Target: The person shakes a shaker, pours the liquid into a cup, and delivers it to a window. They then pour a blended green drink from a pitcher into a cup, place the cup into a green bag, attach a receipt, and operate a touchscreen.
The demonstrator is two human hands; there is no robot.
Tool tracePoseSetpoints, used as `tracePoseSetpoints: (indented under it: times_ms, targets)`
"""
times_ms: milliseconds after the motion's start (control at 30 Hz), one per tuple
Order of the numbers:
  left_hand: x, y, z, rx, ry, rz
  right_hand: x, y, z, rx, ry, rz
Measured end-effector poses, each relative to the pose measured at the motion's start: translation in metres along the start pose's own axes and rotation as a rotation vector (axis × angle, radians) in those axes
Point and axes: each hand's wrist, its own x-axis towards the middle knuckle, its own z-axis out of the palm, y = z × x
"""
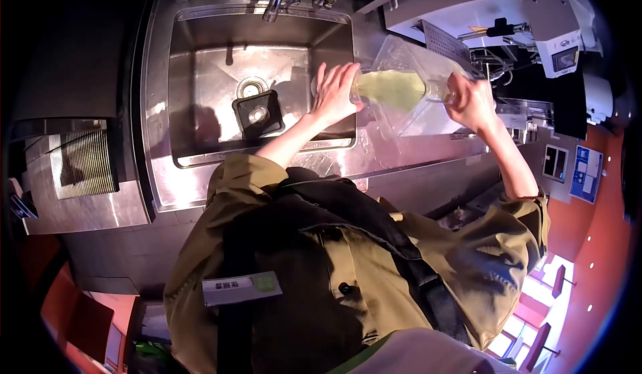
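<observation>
Head view: clear container held sideways beside the sink

Pale green contents show inside the clear container (391, 89), which lies on its side over the metal counter (394, 156), just right of the sink (214, 73). The person's right hand (471, 100) is closed around its right end. The left hand (336, 94) lies over the left end, above the sink's right rim, fingers lightly curved and hiding that end; how firmly it grips cannot be told. Broad clear walls surround the green part, and whether they belong to the same vessel is unclear.

Inside the sink, a black square piece (247, 128) with a round centre sits against the drain (252, 85), partly covering it. A faucet (276, 1) reaches over the back rim. Beyond the right hand stands equipment with a small screen (565, 58), crowding that side. Well to the left, a ribbed panel (85, 163) rests on another metal surface.
</observation>
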Motion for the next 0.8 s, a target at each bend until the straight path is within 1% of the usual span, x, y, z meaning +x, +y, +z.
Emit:
tracePoseSetpoints:
  times_ms: [67,100,167,233,267,367,400,500,533,633,733,800]
  targets:
    - [0.000,-0.004,-0.003,0.013,0.029,0.000,0.007,-0.010,0.002,0.038,-0.053,-0.006]
    - [0.000,-0.006,-0.004,0.025,0.031,-0.002,0.012,-0.015,-0.001,-0.032,-0.089,-0.028]
    - [-0.002,-0.007,-0.005,0.060,0.005,0.004,0.020,-0.021,-0.005,-0.001,-0.065,-0.030]
    - [-0.002,-0.005,-0.004,0.071,0.003,-0.003,0.026,-0.028,-0.013,-0.074,-0.089,-0.069]
    - [-0.003,-0.005,-0.003,0.092,-0.017,-0.028,0.029,-0.033,-0.016,-0.107,-0.101,-0.090]
    - [-0.004,-0.001,0.006,-0.028,0.022,-0.084,0.037,-0.045,-0.024,-0.190,-0.147,-0.136]
    - [-0.004,0.000,0.008,-0.028,0.007,-0.109,0.040,-0.047,-0.027,-0.170,-0.113,-0.147]
    - [0.000,0.007,0.015,-0.062,-0.032,-0.190,0.043,-0.052,-0.036,-0.243,-0.155,-0.241]
    - [-0.001,0.010,0.017,-0.087,-0.008,-0.189,0.047,-0.056,-0.042,-0.243,-0.138,-0.246]
    - [0.001,0.016,0.020,-0.163,0.014,-0.205,0.049,-0.059,-0.047,-0.317,-0.221,-0.285]
    - [0.001,0.017,0.029,-0.226,0.100,-0.166,0.053,-0.069,-0.058,-0.311,-0.236,-0.251]
    - [0.002,0.016,0.032,-0.215,0.136,-0.186,0.058,-0.073,-0.061,-0.309,-0.218,-0.225]
